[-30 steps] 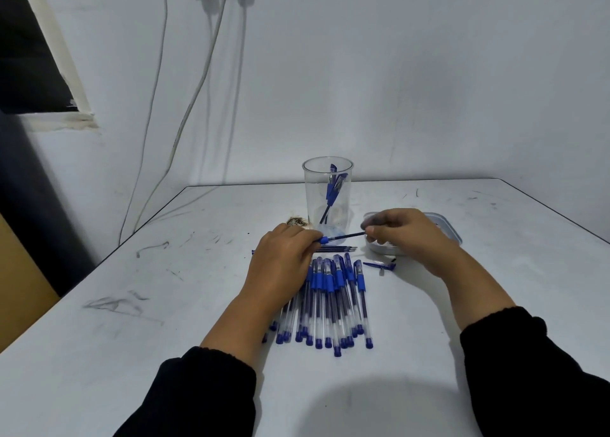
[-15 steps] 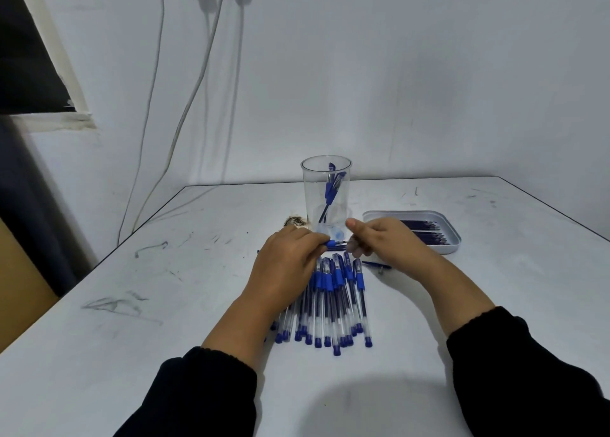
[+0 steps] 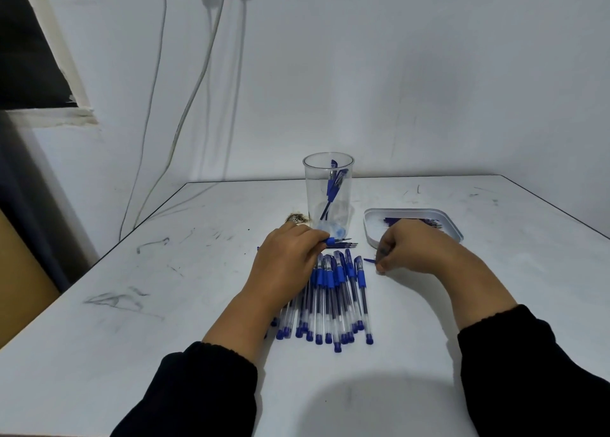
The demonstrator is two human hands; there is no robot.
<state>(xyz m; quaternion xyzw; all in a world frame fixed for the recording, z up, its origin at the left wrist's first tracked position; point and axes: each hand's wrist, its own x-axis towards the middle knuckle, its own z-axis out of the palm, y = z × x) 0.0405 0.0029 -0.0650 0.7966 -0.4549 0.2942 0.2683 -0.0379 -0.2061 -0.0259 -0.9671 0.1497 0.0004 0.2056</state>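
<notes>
The left hand [image 3: 290, 258] has its fingers curled round a pen [image 3: 331, 240], held low over the counter [image 3: 198, 304] with the tip pointing to 3 o'clock, just above a few loose refills [image 3: 345, 246]. The right hand [image 3: 412, 251] is curled with its fingertips down on the counter at the near end of a small blue piece [image 3: 369, 260], which lies at 1 o'clock of the row of pens [image 3: 333, 298]. Whether the fingers have closed on the piece I cannot tell.

The step looks like fetching that piece to fit onto the held pen. To do it well, pinch the piece near its middle with thumb and forefinger and lift it straight up, so it doesn't skid into the row. Hold the left hand steady and the pen level, then bring the piece along the pen's axis from 3 o'clock. Seat it squarely before dropping the pen in the cup [image 3: 328, 192] at 12 o'clock. Keep the wrist off the tray [image 3: 454, 230] at 2 o'clock.
</notes>
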